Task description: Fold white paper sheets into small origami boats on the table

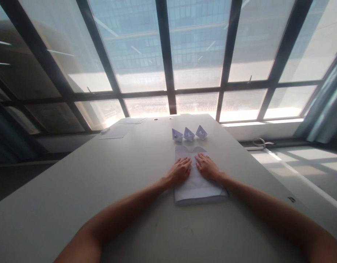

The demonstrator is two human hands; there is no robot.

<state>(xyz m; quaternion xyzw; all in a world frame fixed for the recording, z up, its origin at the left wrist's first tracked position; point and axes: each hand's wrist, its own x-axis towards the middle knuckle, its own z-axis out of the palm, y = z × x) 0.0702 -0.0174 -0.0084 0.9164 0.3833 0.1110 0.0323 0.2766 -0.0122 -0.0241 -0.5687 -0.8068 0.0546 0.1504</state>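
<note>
A white sheet of paper (199,191) lies on the table in front of me, with creases across it and its near edge slightly raised. My left hand (180,170) rests palm down on the sheet's left side, fingers stretched forward. Opposite it, my right hand (207,166) lies flat on the right side, fingers pointing up and inward. A narrow gap separates the two hands. Just beyond the sheet's far edge stand three folded paper boats in a row: a left one (177,135), a middle one (188,134) and a right one (201,132).
The white table (102,193) stretches away toward tall windows (195,44). Several loose paper sheets (116,132) lie at its far left. Beyond the right table edge, a cable (263,142) lies near the wall. Curtains (324,98) hang at both sides.
</note>
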